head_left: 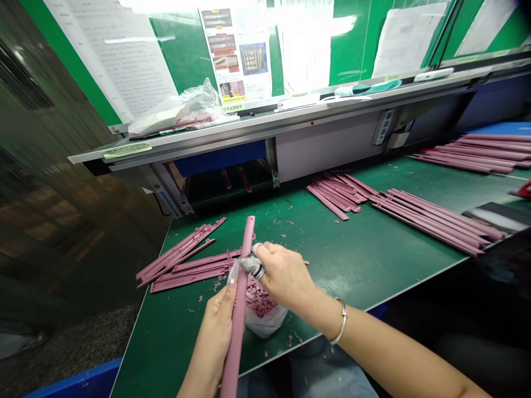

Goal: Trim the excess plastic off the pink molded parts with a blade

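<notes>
A long pink plastic strip point(238, 326) slants upright in front of me, its lower end running out of the picture. My left hand point(219, 315) is wrapped around its lower half, thumb along the side. My right hand point(284, 271) is closed with its fingertips against the strip's upper half. A grey-and-white wrapping point(253, 266) covers the fingertip area there, and whatever it pinches is hidden. Under the hands sits a white bag point(265, 326) filled with pink scraps point(259, 298).
More pink strips lie left point(186, 249), in a back pile point(336, 193) and in a row at right point(431, 218). Pink shavings dot the green table point(332, 276). A shelf point(290, 113) with a plastic bag point(182, 108) overhangs the back. Blue bin edge point(74, 381) shows lower left.
</notes>
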### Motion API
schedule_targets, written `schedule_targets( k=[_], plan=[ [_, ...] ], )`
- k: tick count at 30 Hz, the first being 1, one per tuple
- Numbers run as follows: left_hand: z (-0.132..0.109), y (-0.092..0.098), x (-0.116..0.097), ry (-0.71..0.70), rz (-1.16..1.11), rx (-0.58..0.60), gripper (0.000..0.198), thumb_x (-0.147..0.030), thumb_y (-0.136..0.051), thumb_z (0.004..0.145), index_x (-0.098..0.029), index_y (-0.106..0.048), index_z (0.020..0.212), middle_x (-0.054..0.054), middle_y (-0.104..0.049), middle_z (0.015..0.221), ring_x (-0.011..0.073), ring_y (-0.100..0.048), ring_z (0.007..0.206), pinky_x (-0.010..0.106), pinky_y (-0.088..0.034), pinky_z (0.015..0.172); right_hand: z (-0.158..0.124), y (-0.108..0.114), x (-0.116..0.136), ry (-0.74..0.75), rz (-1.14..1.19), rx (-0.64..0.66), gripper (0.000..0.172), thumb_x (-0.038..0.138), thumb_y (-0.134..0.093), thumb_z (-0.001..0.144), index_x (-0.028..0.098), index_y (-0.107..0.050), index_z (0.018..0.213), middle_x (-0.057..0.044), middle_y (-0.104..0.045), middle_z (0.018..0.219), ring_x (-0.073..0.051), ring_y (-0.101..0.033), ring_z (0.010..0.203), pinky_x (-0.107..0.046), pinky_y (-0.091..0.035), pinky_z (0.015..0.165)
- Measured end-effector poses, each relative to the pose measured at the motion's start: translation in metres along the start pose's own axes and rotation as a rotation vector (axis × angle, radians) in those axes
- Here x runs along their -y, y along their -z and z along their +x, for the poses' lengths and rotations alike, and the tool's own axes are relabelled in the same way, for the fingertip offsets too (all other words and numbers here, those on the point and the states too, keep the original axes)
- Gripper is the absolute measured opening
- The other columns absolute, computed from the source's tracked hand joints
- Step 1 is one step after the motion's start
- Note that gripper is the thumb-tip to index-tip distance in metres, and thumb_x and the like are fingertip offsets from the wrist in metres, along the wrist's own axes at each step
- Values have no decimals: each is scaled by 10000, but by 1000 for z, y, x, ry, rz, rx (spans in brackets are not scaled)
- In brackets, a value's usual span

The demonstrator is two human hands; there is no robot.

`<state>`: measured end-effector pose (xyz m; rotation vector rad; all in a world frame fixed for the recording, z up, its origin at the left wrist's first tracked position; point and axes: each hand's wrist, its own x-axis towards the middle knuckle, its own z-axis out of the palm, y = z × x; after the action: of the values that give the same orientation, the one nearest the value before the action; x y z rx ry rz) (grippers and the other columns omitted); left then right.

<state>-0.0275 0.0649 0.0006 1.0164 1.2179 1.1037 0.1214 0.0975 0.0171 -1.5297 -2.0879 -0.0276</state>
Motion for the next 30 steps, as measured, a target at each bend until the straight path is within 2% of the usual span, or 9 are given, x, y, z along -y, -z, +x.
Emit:
schedule_targets(
  k=[4, 9, 13, 16, 18, 20, 23, 25, 30],
  plan=[
    [32, 2, -13, -31, -73, -4, 429, -524, -702, 728, -129, -693, 895, -56, -441, 476, 69, -346, 392, 188, -291, 368, -27, -22, 24, 124, 43, 101, 46, 226, -521, 869, 203, -560, 868, -37, -624, 841, -196, -568, 751, -288, -298, 583],
    [57, 13, -32, -170, -169, -128, 552, -506, -594, 829, -162, -564, 1259, -105, -309, 483, 59, -267, 368, 171, -235, 348, -67, -37, 35, 494, 202, 264, 140, 313, -615, 796, 198, -550, 843, -32, -601, 775, -183, -525, 652, -286, -327, 551],
    [58, 8, -41, -340, -197, -255, 483, -437, -475, 900, -172, -505, 1303, -100, -258, 540, 58, -278, 393, 160, -268, 375, -62, -36, 29, 230, 711, 139, 182, 340, -596, 850, 200, -480, 851, 38, -486, 665, -114, -406, 563, -244, -321, 535],
    [50, 2, -36, -376, -116, -238, 405, -350, -484, 893, -153, -570, 1235, -29, -477, 670, 80, -474, 515, 186, -404, 471, -47, -30, 25, 42, 1075, 88, 238, 366, -588, 867, 218, -410, 811, 74, -367, 618, -93, -313, 534, -224, -292, 499],
    [41, 6, -31, -472, 62, -229, 424, -251, -589, 835, -204, -564, 1256, 62, -594, 1030, 161, -609, 885, 268, -504, 736, -41, -22, 22, -43, 1211, 112, 260, 403, -589, 865, 221, -412, 811, 57, -395, 654, -99, -346, 563, -219, -321, 501],
    [32, 17, -27, -736, 496, -165, 508, -148, -644, 797, -279, -546, 1278, 78, -494, 1338, 258, -436, 1273, 427, -356, 1048, -39, -12, 18, -103, 1296, 149, 260, 432, -588, 862, 219, -440, 848, 32, -447, 711, -111, -401, 611, -222, -370, 525],
    [23, 36, -29, -1169, 1159, 140, 431, -54, -541, 859, -272, -566, 1229, 84, -572, 1264, 276, -399, 1315, 576, -142, 1126, -39, 5, 8, -33, 1259, 244, 187, 376, -565, 880, 214, -472, 892, 20, -480, 750, -119, -436, 645, -227, -402, 559],
    [20, 45, -34, -1282, 1249, 278, 392, -25, -489, 878, -218, -558, 1212, 81, -642, 1045, 229, -555, 1105, 532, -284, 1078, -37, 15, -3, 90, 1109, 315, 60, 257, -498, 904, 217, -492, 949, 19, -506, 760, -125, -464, 666, -237, -420, 608],
    [15, 53, -49, -1309, 1324, 284, 367, -74, -488, 900, -186, -529, 1247, 65, -620, 868, 187, -554, 808, 326, -449, 719, -29, 30, -33, 297, 615, 241, 359, -24, -347, 690, 206, -469, 937, -19, -560, 848, -162, -514, 759, -281, -426, 682]
  ],
)
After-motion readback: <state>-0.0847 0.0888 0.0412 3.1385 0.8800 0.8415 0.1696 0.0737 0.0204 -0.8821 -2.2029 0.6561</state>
